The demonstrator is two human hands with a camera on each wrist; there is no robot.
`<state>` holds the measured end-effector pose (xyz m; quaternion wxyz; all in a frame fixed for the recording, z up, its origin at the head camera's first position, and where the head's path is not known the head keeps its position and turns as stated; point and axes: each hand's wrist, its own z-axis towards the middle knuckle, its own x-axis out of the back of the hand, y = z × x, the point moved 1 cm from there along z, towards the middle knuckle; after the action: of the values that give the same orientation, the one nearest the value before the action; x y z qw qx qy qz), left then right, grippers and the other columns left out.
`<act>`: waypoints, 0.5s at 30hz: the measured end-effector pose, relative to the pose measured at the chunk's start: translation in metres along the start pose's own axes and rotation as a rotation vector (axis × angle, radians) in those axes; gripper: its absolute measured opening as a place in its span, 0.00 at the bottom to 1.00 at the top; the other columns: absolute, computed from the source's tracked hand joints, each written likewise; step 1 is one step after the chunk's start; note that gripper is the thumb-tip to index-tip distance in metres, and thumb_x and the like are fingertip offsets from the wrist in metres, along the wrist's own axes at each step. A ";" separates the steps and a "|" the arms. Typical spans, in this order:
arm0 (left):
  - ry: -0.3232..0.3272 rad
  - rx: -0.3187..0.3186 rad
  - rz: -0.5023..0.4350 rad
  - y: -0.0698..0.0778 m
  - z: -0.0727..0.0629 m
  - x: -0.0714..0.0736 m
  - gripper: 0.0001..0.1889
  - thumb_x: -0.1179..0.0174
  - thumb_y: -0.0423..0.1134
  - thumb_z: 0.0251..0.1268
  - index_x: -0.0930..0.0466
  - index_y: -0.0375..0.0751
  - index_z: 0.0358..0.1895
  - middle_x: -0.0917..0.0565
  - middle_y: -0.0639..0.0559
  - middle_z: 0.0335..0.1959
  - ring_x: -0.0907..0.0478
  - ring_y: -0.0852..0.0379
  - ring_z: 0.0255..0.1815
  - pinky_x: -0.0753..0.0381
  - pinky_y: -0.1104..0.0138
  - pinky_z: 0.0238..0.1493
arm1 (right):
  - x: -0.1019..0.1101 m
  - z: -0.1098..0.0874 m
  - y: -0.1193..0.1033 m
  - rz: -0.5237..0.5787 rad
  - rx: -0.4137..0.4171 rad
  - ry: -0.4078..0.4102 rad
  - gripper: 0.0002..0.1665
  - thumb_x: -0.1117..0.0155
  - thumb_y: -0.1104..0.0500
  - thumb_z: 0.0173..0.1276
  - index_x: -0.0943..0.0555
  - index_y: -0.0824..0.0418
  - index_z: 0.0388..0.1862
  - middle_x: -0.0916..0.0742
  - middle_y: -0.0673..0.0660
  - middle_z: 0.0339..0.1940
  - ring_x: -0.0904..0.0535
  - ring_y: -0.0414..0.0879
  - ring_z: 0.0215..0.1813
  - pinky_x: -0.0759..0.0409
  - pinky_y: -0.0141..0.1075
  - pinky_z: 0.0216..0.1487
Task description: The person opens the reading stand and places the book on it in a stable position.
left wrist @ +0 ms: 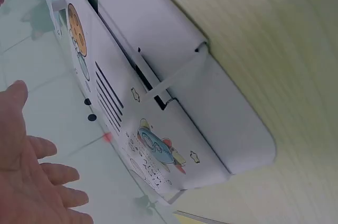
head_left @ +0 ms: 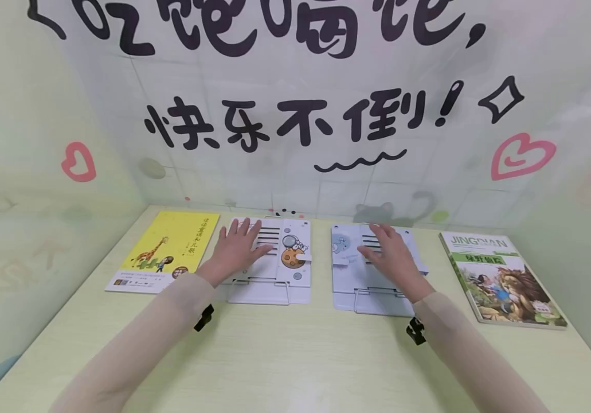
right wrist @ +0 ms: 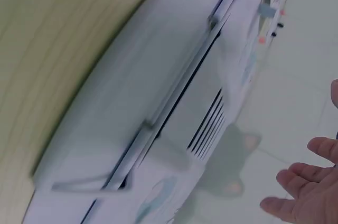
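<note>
Two folded white book stands lie flat, side by side. My left hand (head_left: 233, 249) is over the left book stand (head_left: 271, 268), which has an orange planet and an astronaut printed on it. Its fingers are spread and hold nothing; in the left wrist view the hand (left wrist: 37, 176) appears raised off the panel, near the rocket print. Over the right book stand (head_left: 345, 278), with its pale blue animal print, is my right hand (head_left: 393, 261), fingers extended and holding nothing. Slots and wire supports show on this stand (right wrist: 174, 97) in the right wrist view.
A yellow book (head_left: 171, 241) with a giraffe cover lies left of the stands. On the far right is a book with a lion cover (head_left: 507, 284). Behind the pale wooden table (head_left: 295, 355) rises a printed wall (head_left: 285, 178), with further walls at both sides.
</note>
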<state>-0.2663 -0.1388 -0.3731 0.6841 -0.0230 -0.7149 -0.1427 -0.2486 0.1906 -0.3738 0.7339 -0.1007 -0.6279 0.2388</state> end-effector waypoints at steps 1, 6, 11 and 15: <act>0.003 -0.010 -0.028 -0.002 -0.003 0.001 0.39 0.56 0.62 0.69 0.51 0.41 0.74 0.48 0.36 0.73 0.55 0.35 0.74 0.56 0.43 0.71 | -0.002 -0.001 -0.004 0.024 0.030 0.014 0.38 0.39 0.50 0.67 0.38 0.66 0.69 0.34 0.71 0.68 0.39 0.66 0.68 0.39 0.58 0.66; -0.004 -0.050 -0.144 -0.015 -0.018 0.000 0.35 0.45 0.57 0.64 0.37 0.38 0.68 0.29 0.36 0.64 0.33 0.38 0.64 0.33 0.47 0.62 | -0.017 -0.007 -0.030 0.080 0.194 0.070 0.32 0.32 0.54 0.61 0.28 0.69 0.60 0.22 0.68 0.54 0.25 0.60 0.54 0.26 0.51 0.55; -0.079 -0.065 -0.240 -0.026 -0.032 -0.003 0.31 0.37 0.52 0.59 0.28 0.36 0.61 0.20 0.40 0.53 0.24 0.44 0.53 0.25 0.52 0.54 | -0.036 -0.013 -0.060 0.146 0.217 -0.044 0.28 0.31 0.56 0.59 0.25 0.67 0.56 0.18 0.63 0.47 0.20 0.52 0.44 0.20 0.42 0.45; -0.137 -0.063 -0.275 -0.031 -0.041 -0.008 0.28 0.32 0.47 0.54 0.24 0.36 0.57 0.18 0.46 0.47 0.24 0.54 0.41 0.24 0.61 0.45 | -0.053 -0.015 -0.082 0.193 0.185 -0.180 0.26 0.31 0.58 0.58 0.23 0.66 0.54 0.17 0.59 0.41 0.22 0.46 0.39 0.21 0.36 0.41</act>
<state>-0.2331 -0.1772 -0.3858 0.6065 0.0438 -0.7516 -0.2554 -0.2208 0.0965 -0.3866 0.6544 -0.0709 -0.6539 0.3732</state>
